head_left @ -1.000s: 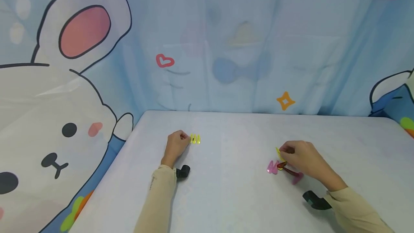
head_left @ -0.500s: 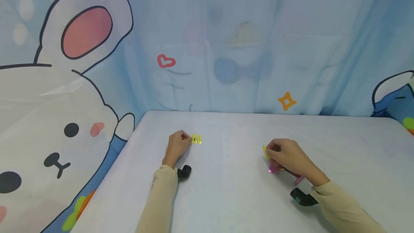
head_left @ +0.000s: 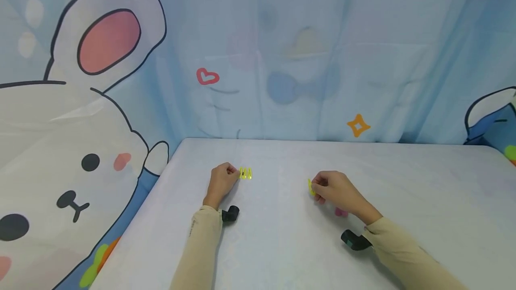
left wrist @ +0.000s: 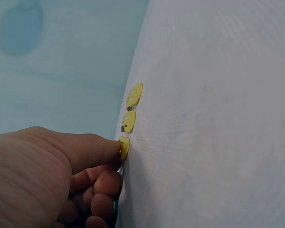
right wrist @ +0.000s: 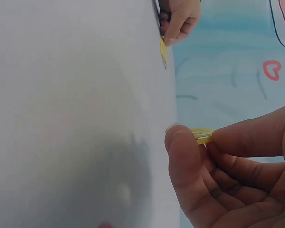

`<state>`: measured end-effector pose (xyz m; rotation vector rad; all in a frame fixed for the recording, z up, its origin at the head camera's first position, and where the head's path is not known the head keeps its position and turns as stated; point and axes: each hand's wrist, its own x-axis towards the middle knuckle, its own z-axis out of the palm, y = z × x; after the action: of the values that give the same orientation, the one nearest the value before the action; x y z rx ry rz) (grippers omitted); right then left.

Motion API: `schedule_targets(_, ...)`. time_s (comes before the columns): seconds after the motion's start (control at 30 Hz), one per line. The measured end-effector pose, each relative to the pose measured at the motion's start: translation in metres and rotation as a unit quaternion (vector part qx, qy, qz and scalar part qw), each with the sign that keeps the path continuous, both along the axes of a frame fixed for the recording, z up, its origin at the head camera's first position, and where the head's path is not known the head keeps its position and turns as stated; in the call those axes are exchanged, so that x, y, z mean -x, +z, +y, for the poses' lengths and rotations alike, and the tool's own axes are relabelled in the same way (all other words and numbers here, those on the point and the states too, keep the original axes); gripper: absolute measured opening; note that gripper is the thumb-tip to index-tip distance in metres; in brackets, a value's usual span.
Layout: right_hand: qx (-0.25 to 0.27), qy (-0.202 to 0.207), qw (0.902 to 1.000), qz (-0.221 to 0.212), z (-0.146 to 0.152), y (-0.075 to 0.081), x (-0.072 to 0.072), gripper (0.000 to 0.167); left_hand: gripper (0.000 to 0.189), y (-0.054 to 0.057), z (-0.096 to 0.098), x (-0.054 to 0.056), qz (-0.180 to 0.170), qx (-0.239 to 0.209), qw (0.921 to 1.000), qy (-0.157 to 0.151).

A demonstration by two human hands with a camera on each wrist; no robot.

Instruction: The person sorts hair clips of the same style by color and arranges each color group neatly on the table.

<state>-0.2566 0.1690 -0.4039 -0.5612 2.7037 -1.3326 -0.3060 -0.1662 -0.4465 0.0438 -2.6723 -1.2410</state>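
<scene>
Three yellow snap hair clips [head_left: 245,173] lie side by side in a short row near the table's far edge. My left hand [head_left: 222,182] pinches the nearest yellow clip [left wrist: 125,148] of that row between thumb and forefinger; the others, such as the far clip [left wrist: 135,96], are untouched. Held above the table, another yellow hair clip [right wrist: 202,136] sits between the thumb and forefinger of my right hand [head_left: 338,190], tilted upward. Below that wrist a pink hair clip [head_left: 341,212] shows partly; the forearm hides whatever lies behind it.
A white table [head_left: 274,245] spreads under both hands. Behind it hangs a light-blue printed curtain [head_left: 258,57] with cartoon animals. Black wrist cameras, one on the left [head_left: 231,214] and one on the right [head_left: 354,240], stick out beside the sleeves.
My right hand has travelled left with its yellow clip, away from the pink and dark-red clips, most of which its arm now covers. My left hand stays at the row.
</scene>
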Motion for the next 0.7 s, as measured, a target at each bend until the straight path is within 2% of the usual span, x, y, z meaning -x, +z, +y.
schedule_targets(0.4, 0.041, -0.033, 0.9969, -0.059, -0.034, -0.006, 0.02, 0.01, 0.011, 0.0, -0.001, 0.0, -0.003, -0.005, 1.0, 0.003)
schedule_targets(0.57, 0.08, -0.036, 0.9931, -0.078, -0.046, -0.007, 0.026, 0.013, 0.012, 0.001, 0.001, 0.001, -0.007, -0.005, 0.9999, 0.005)
schedule_targets(0.7, 0.133, -0.032, 0.9854, -0.102, -0.057, -0.005, 0.031, 0.016, 0.012, 0.001, 0.001, 0.001, -0.004, -0.006, 1.0, 0.005)
